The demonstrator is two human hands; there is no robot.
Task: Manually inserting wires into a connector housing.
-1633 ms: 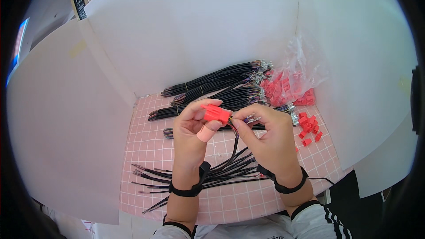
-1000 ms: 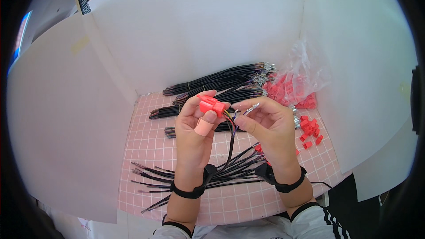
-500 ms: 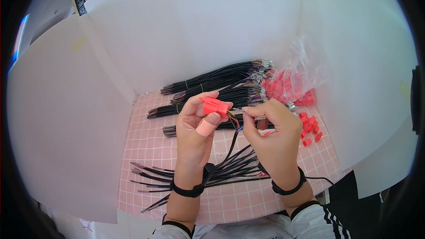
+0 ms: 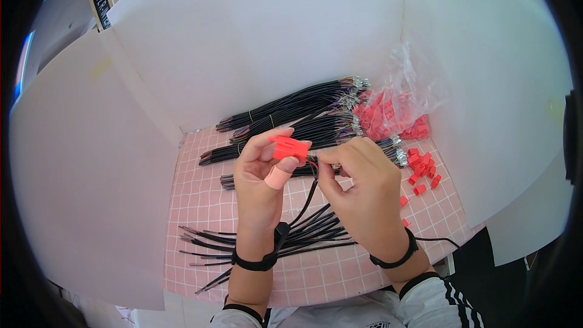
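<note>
The left hand (image 4: 261,185) pinches a red connector housing (image 4: 289,146) between thumb and fingers, held above the pink gridded worktop (image 4: 200,200). The right hand (image 4: 358,197) has its fingers closed on a black wire (image 4: 308,197), its tip at the housing's rear. To seat it well, keep the housing steady and push the terminal straight in, probably until it catches. A clear bag (image 4: 395,115) holds more red housings; loose ones (image 4: 422,167) lie beside it.
</note>
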